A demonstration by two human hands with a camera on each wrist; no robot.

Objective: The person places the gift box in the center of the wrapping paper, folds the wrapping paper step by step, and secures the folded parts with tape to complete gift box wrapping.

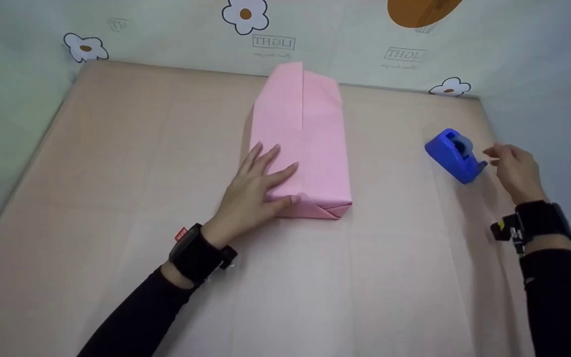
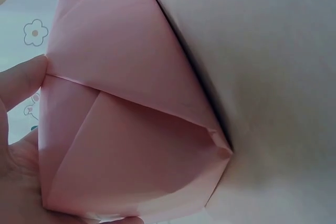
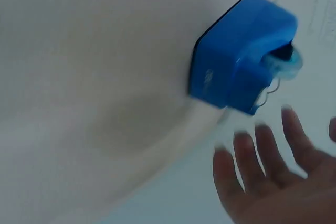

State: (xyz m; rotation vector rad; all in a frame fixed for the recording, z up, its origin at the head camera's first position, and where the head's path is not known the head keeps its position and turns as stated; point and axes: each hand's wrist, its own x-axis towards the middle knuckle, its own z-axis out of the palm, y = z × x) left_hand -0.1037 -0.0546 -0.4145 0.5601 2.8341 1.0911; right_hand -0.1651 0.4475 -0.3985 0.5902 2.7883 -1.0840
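In the head view, a pink package [image 1: 315, 144] is seen on the counter [image 1: 117, 139], near the middle of its far half. It is wrapped in plain, matte paper; a straight seam is shown down part of the upper face, and the near end is closed with slanting folds. Its long axis is directed almost straight away from the person, with the folded end turned toward them and the tapered end toward the patterned backdrop [image 1: 335, 29]. The package is touched by the left hand [image 1: 251, 198], whose fingers are spread over its near left part. To the right, a blue tape dispenser [image 1: 449, 153] is set diagonally, its cutter end pointed toward the near right, just beside the right hand [image 1: 517, 171].

In the left wrist view, overlapping triangular flaps and a shadowed pocket are shown on the package's end, and its left edge is touched by the thumb.

In the right wrist view, the dispenser's cutter end is faced by the right hand's relaxed, extended fingers; nothing is seen held.
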